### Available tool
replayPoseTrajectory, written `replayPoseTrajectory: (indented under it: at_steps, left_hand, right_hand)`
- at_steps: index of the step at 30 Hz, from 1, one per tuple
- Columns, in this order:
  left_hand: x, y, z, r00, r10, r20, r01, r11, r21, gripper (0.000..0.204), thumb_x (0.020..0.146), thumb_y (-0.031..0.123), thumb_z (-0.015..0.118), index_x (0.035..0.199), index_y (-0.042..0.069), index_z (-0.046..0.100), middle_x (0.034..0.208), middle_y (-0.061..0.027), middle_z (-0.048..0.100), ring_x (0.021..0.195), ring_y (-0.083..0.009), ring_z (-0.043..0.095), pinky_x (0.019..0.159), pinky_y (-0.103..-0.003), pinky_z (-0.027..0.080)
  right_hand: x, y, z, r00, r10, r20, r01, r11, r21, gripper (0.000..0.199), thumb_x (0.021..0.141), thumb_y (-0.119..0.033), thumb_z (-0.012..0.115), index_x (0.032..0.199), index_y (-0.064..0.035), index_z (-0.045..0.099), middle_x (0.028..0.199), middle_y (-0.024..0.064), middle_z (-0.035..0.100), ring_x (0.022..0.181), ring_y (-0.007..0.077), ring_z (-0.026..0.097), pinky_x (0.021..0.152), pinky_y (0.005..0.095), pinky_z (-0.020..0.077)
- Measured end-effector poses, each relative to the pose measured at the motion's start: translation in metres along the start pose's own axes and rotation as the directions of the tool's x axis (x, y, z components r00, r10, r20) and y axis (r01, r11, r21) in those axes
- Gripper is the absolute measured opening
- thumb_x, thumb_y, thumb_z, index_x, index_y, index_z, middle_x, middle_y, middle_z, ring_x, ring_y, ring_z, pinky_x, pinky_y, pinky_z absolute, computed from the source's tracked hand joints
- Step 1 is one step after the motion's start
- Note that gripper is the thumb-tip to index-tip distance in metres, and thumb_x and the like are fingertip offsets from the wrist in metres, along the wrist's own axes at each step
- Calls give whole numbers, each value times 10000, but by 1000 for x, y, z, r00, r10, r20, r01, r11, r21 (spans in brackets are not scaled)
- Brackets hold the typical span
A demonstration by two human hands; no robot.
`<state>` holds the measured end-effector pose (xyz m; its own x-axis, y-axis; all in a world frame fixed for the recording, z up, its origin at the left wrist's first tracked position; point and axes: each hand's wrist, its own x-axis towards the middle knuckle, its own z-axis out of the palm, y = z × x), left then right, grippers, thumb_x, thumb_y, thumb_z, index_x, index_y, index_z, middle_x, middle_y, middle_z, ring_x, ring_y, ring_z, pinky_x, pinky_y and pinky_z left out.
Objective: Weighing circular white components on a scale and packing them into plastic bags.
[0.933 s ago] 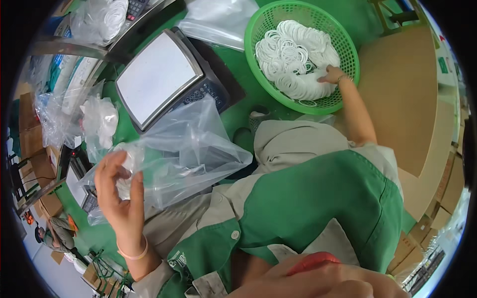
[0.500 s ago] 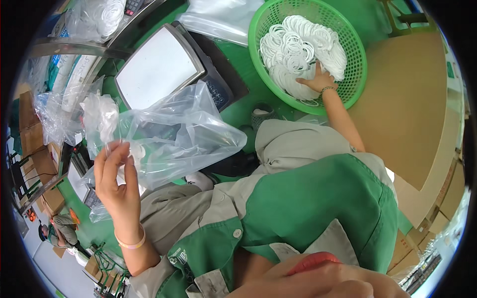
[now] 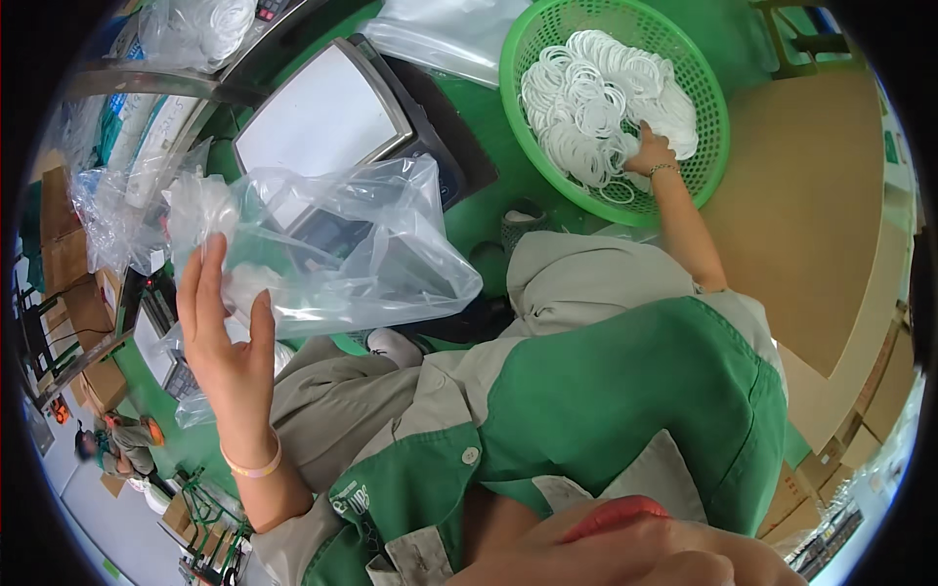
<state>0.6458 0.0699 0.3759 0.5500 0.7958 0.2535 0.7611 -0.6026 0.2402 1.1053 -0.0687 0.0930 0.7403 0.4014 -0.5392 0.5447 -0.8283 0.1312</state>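
A bright green perforated basket (image 3: 718,127) at the upper right holds a heap of thin white rings (image 3: 596,103). Over its near side, my right hand (image 3: 653,153) is closed around some of the rings, its fingertips partly hidden among them. On the left, my left hand (image 3: 230,327) is raised with its fingers stretched and the thumb apart. It rests against the gathered edge of a clear plastic bag (image 3: 381,264). That bag spreads from the hand toward my knees, overlapping the near corner of a scale (image 3: 327,107) with a white top plate.
More clear plastic bags (image 3: 449,34) lie beyond the scale. A large brown cardboard sheet (image 3: 801,215) stands right of the basket. Metal shelving (image 3: 147,86) with wrapped goods runs along the left. Another person (image 3: 122,444) sits far off at the lower left.
My left hand has gone from bent fingers to stretched ones, and the bag has shifted. My right hand, earlier spread over the rings, has closed on some. The basket appears slightly farther right.
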Motion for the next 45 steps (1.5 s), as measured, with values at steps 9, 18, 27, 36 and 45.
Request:
replayPoseTrajectory:
  at_steps: [9, 18, 27, 36, 45]
  left_hand:
    - [-12, -32, 0, 991, -128, -32, 121, 979, -164, 220, 759, -70, 583, 948, 24, 647, 1050, -116, 564, 824, -166, 575, 650, -256, 469]
    - [-6, -24, 1, 992, -66, -105, 49, 986, -160, 262, 745, -49, 603, 995, 25, 579, 1073, -120, 525, 640, -112, 488, 606, -225, 417]
    - [10, -11, 5, 990, -6, 142, 55, 938, -344, 690, 666, -141, 445, 1311, 98, 405, 1299, -113, 451, 873, -154, 530, 619, -210, 417]
    - [23, 6, 22, 962, 163, 219, -50, 894, -445, 730, 641, -70, 443, 1343, 87, 317, 1339, -178, 363, 932, -323, 548, 746, -339, 465]
    - [12, 22, 42, 920, 284, 270, 104, 488, -867, 750, 651, -134, 387, 1374, 30, 271, 1408, -97, 310, 1234, -189, 383, 999, -303, 322]
  right_hand:
    - [25, 24, 34, 996, -40, -83, 49, 993, 105, 732, 642, -225, 693, 1256, -86, 320, 1163, 235, 470, 1019, 407, 522, 860, 441, 453]
    - [23, 38, 16, 971, -93, -218, 157, 941, 298, 755, 588, -225, 697, 1229, 19, 381, 1065, 265, 560, 1002, 353, 558, 835, 393, 454]
    - [15, 75, -41, 960, -168, -223, 214, -72, 974, 530, 662, -11, 621, 1173, 30, 486, 1094, 124, 581, 972, 244, 575, 838, 354, 471]
    - [-88, -30, -121, 574, -724, -382, 46, -438, 898, 652, 649, -35, 617, 1261, 14, 395, 1185, 118, 525, 1082, 231, 521, 928, 352, 425]
    - [-220, -181, -93, 129, -980, 148, 34, 154, 988, 563, 619, -2, 630, 1165, -7, 495, 1068, 96, 584, 990, 181, 557, 853, 301, 444]
